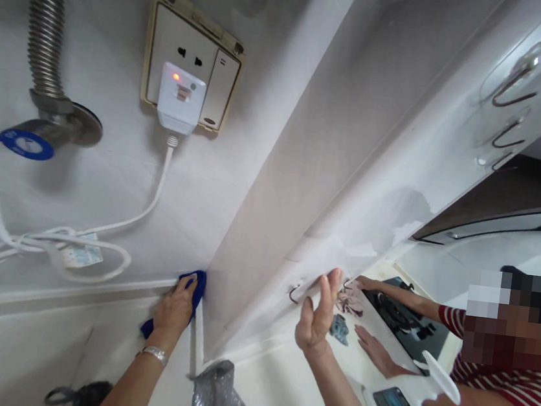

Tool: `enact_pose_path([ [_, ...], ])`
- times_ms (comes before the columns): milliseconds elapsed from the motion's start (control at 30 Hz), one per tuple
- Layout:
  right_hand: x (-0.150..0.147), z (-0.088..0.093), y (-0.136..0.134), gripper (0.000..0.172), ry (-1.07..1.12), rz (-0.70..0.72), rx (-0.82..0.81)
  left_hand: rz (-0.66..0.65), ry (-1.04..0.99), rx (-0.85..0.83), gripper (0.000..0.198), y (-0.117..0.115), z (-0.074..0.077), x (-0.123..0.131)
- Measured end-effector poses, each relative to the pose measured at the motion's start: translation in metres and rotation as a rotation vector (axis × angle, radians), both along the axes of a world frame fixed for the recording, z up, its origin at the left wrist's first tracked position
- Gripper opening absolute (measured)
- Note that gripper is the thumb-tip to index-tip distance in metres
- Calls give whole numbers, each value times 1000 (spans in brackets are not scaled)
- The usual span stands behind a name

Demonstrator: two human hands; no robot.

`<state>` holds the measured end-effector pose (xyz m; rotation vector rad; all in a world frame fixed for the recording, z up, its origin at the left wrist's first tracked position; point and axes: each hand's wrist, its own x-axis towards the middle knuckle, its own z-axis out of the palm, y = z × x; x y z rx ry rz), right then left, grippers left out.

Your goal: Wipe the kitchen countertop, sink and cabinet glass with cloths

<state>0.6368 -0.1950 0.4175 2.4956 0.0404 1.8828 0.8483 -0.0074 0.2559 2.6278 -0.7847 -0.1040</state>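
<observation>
- Left hand (174, 309) pressing a blue cloth (195, 289) into the inner corner of a white tiled wall (103, 210), fingers closed over the cloth and gripping it.
- Blue cloth bunched under the palm, one end poking up at the corner, the other hanging below the wrist, beside a silver bracelet (154, 353).
- Right hand (316, 316) raised in front of the neighbouring wall face, fingers spread wide and holding nothing; touching the wall or not, impossible to say.
- Above the cloth, a wall socket (194, 57) carrying a white plug (181, 98) with a small light glowing, its white cable (100, 236) looping down and left, close to the wiped strip.
- Corrugated metal hose (44, 21) entering the wall at the upper left, with a blue tag (23, 143) below its flange.
- Risk, as a judgement: a damp cloth straying upward could wet the live plug, and a wide sweep could snag the loose cable and tug it.
- Another person in a striped sleeve (513, 387) at the right edge, both hands near a dark stove top (404, 319) on the table (279, 386); a bump between arms seems possible in such close quarters.
- Wire hooks (512, 94) on the wall at the upper right.
- Hard to make out: a crinkled grey bag (219, 399) at the bottom edge, a dark object cut off at the lower left, and a white device with a small screen (392, 402) near the other person's arm.
</observation>
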Motion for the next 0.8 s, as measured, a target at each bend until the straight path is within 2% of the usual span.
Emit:
enact_pose_path([
  [133,17,-19,-5,78,-49,-35,-107,26,-34,13,62,-1,-1,-6],
  [333,28,-28,-16,84,-136,-77,-172,17,-34,43,67,4,-10,-22],
  [567,26,-32,-15,81,-126,-104,-164,5,1,21,71,9,-22,-30],
  [667,26,-32,-14,80,-126,-128,-176,-8,12,10,71,13,-23,-36],
  [800,26,-33,-15,80,-153,-86,-191,-9,23,26,69,18,-19,-50],
])
